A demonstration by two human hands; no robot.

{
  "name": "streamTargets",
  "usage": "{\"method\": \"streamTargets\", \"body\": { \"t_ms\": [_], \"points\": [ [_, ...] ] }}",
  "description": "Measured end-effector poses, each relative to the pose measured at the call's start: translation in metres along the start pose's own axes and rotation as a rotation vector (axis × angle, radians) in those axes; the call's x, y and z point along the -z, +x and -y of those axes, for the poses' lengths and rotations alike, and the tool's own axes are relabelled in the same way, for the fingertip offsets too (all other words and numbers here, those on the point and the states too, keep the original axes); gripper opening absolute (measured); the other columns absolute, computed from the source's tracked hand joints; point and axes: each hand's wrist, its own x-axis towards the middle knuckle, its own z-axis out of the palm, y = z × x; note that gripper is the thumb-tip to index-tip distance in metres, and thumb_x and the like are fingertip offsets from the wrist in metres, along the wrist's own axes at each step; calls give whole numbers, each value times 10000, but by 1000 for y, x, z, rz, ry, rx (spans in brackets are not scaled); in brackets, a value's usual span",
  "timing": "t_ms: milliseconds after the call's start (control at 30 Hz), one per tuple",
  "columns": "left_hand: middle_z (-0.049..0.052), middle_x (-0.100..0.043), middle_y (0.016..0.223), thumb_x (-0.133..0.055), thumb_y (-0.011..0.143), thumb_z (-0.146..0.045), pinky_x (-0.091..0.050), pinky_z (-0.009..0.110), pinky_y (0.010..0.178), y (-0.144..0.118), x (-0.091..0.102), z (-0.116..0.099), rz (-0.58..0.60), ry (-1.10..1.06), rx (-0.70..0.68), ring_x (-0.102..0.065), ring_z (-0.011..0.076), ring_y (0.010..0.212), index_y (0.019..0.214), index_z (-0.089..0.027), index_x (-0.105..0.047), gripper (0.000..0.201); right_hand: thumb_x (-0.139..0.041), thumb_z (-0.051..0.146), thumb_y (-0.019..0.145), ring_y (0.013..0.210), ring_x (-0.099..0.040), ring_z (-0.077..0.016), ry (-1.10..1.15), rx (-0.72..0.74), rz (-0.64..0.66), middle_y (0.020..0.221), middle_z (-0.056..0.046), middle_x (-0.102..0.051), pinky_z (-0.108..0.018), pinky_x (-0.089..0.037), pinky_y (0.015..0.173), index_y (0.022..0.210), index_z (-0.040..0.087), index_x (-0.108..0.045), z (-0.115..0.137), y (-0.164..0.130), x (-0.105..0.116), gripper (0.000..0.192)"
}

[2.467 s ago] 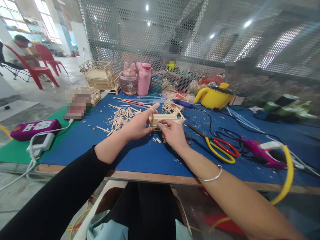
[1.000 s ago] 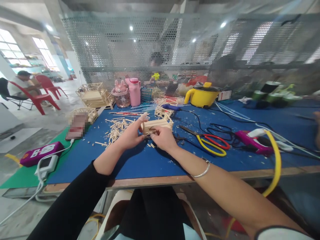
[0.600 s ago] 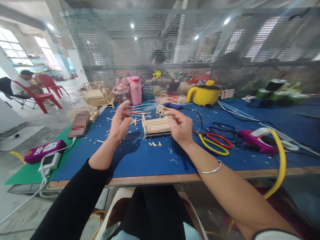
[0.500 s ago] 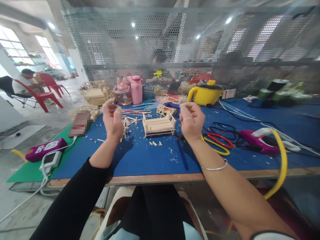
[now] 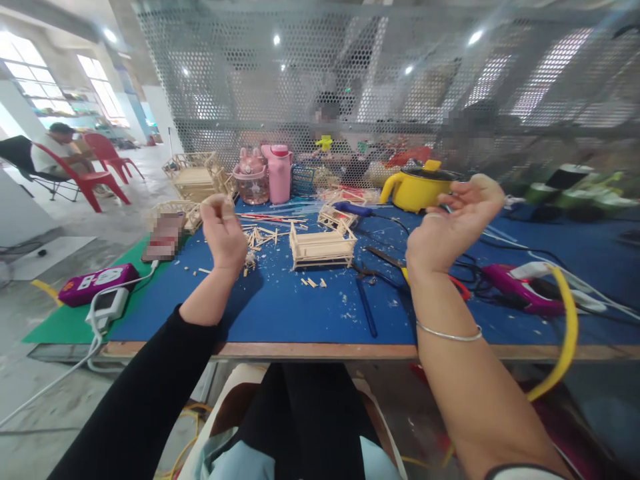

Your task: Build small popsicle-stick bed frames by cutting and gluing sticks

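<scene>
My left hand (image 5: 223, 235) is raised over the left of the blue mat, fingers curled together; whatever they may hold is hidden. My right hand (image 5: 453, 217) is held up in front of the yellow pot (image 5: 420, 190), palm turned upward, with its fingers apart and nothing visible in them. Between my hands a small wooden-stick model (image 5: 323, 249), shaped like a bed with railings, stands on the mat. Behind it sits a smaller stick piece (image 5: 333, 217), with a blue-handled tool (image 5: 354, 209) lying against it. Loose sticks (image 5: 263, 237) are piled near my left hand.
Scissors (image 5: 384, 256), pliers (image 5: 373, 273) and a blue pen-like stick (image 5: 367, 307) lie right of the model. A purple tool (image 5: 523, 288) with cables is farther right. A pink bottle (image 5: 279, 175), phone (image 5: 164, 237) and larger stick models (image 5: 195, 179) stand left and behind.
My right hand has moved right, away from the model, and its fingers have spread. The scissors and pliers now show beside it. My left hand stays nearly in place.
</scene>
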Motion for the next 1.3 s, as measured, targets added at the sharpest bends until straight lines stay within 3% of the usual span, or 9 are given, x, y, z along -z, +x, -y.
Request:
{"method": "streamTargets", "body": {
  "t_ms": [133,233,333,433,667,800,967,1200,1300],
  "points": [
    [82,-559,1051,-569,845,-400,-459,236,669,-17,-8,-17,80,105,-123,-555,149,882,1215,-189,-474,436,-425,127,712,516,-479,-126,46,-107,215,577,5,-490,-277,-399,521,624,204,-535,20,-9,16,161],
    [-17,-526,668,-539,865,-425,-382,219,557,-21,-8,-24,240,116,-55,-458,92,581,938,-178,-611,268,-455,232,810,465,-476,-114,-19,-271,807,577,10,-544,-256,-356,461,766,191,-658,35,-26,27,212],
    [-46,-423,512,-458,901,-468,-312,231,513,-22,-6,-26,316,106,12,-369,85,488,732,-173,-596,367,-607,279,767,544,-549,-132,-239,-173,1456,631,7,-633,-256,-393,537,875,222,-727,42,-43,32,172],
    [-33,-426,482,-366,925,-509,-303,241,513,-22,-6,-26,383,110,51,-395,97,484,650,-167,-584,490,-620,275,782,587,-585,-158,-431,-71,1706,694,-7,-691,-265,-397,572,1042,259,-721,38,-58,26,279],
    [-32,-511,581,-438,913,-438,-318,225,552,-25,-9,-28,484,116,-19,-427,92,546,816,-158,-627,351,-596,296,820,731,-632,-181,-418,20,1802,840,-38,-729,-266,-415,663,838,226,-728,29,-58,8,151],
    [-21,-537,619,-431,915,-433,-334,219,570,-30,-6,-38,452,32,-67,-437,88,569,832,-147,-625,356,-538,361,853,587,-573,-131,-329,-233,1862,705,-25,-670,-246,-405,568,777,182,-637,40,-46,13,218],
    [-24,-453,513,-384,894,-555,-289,220,496,-41,-4,-58,885,-135,-164,-388,81,499,649,-132,-613,540,-578,475,822,499,-502,-97,-19,-515,1537,567,29,-555,-235,-409,514,757,177,-580,57,-44,8,305],
    [-54,-409,448,-447,853,-574,-263,194,402,-43,-10,-63,977,-519,478,-338,63,396,673,-164,-523,455,-664,533,750,477,-443,-78,199,-338,1229,539,37,-520,-229,-351,465,719,162,-623,66,-50,-28,374],
    [-48,-423,442,-473,856,-492,-260,192,399,-39,-9,-63,956,-543,506,-348,60,395,636,-164,-496,396,-666,512,759,492,-454,-77,273,-309,1189,556,33,-540,-224,-361,474,719,163,-649,63,-59,-33,352]
  ]
}}
